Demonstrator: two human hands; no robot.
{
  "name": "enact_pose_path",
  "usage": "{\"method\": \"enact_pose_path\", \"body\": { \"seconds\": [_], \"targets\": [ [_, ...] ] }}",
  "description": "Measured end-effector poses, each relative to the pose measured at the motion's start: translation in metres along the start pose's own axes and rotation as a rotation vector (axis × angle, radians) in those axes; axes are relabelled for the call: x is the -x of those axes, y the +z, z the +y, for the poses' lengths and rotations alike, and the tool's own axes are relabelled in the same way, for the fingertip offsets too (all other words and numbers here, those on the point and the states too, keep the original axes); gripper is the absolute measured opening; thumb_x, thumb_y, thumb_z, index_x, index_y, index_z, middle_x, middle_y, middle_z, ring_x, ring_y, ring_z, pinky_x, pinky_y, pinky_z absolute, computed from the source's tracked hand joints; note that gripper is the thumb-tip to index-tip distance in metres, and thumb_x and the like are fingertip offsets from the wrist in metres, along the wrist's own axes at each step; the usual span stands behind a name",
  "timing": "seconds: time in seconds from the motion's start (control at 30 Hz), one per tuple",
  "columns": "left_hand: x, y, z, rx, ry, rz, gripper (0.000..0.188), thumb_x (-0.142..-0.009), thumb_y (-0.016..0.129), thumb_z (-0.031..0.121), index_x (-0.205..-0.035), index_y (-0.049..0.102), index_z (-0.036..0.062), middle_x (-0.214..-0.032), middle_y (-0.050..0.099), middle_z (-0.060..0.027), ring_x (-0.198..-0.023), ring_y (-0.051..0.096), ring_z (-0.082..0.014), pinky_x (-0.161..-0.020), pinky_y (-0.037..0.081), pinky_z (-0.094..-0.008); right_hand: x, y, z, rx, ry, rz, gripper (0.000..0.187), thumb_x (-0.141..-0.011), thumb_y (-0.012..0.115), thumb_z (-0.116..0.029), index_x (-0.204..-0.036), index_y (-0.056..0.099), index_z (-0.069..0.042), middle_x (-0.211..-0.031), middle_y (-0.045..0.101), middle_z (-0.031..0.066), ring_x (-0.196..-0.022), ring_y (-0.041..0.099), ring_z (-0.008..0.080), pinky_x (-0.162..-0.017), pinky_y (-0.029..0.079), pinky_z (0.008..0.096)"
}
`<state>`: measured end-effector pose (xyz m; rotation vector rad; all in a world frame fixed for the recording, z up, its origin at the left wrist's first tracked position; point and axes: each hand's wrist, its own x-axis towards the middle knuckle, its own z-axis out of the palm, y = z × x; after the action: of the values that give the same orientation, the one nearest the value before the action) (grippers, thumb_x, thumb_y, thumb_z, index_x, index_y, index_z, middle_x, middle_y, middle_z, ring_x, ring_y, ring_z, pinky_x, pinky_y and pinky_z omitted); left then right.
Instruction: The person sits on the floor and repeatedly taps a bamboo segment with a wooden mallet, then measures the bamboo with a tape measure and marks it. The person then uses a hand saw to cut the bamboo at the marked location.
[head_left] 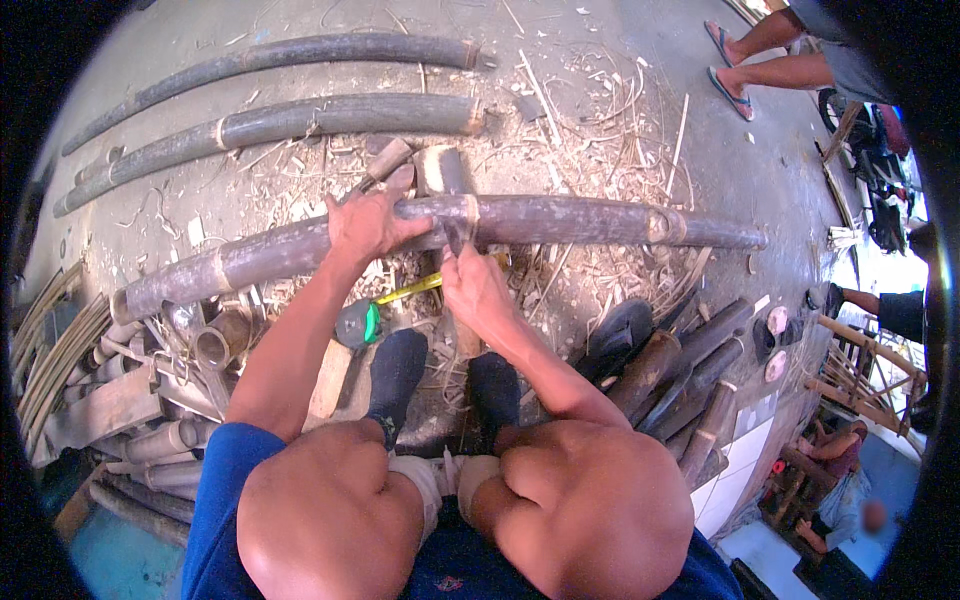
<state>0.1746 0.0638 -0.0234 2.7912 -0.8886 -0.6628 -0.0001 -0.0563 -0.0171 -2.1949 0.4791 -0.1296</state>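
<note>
A long, dark bamboo pole (580,219) lies crosswise in front of me. My left hand (368,225) rests on it, fingers spread, thumb pointing right. My right hand (474,285) is closed at the pole's near side around a dark blade-like tool (455,236), whose tip lies against the pole near a pale node ring; its exact kind is unclear. Below the pole sits a grey-and-green tape measure (358,323). Its yellow tape (408,290) runs out to the right, passing behind my right hand.
Two more bamboo poles (340,115) lie farther off. Shavings (600,130) litter the floor. Just beyond the pole stands a wooden block (441,170). Bamboo pieces (150,440) are piled at left, others (690,350) at right. A person in sandals (735,90) stands far right; others are at right.
</note>
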Motion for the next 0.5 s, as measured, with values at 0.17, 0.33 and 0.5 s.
{"method": "enact_pose_path", "body": {
  "seconds": [0.17,0.33,0.5],
  "targets": [
    [0.002,-0.008,0.005,-0.004,-0.055,-0.102,0.091,-0.079,0.062,0.082,-0.148,0.059,0.023,-0.133,0.071,-0.0128,-0.133,0.059,-0.0357,-0.119,0.019,-0.0741,0.005,0.004,0.001,0.051,0.119,-0.138,0.025,-0.095,0.057,-0.015,-0.092,0.058,0.01,-0.072,0.063,0.035,-0.072,0.067,0.0533,-0.064,0.053,0.0598],
    [0.004,-0.008,0.003,-0.074,0.017,-0.088,0.102,-0.076,0.064,0.083,-0.157,0.048,0.0224,-0.134,0.069,-0.0174,-0.137,0.056,-0.0364,-0.117,0.028,-0.0701,0.046,-0.004,0.013,0.152,0.297,-0.401,0.036,-0.099,0.055,-0.027,-0.106,0.061,0.008,-0.088,0.068,0.0359,-0.077,0.066,0.0556,-0.072,0.053,0.0624],
    [0.02,0.001,-0.01,-0.138,0.223,0.089,0.1,-0.069,0.079,0.07,-0.151,0.051,0.0197,-0.13,0.066,-0.0136,-0.128,0.059,-0.0346,-0.106,0.045,-0.0582,0.042,-0.009,0.039,-0.098,0.34,-0.175,0.038,-0.104,0.054,-0.03,-0.092,0.062,0.006,-0.074,0.066,0.0265,-0.07,0.068,0.0437,-0.066,0.054,0.0529]
  ]
}}
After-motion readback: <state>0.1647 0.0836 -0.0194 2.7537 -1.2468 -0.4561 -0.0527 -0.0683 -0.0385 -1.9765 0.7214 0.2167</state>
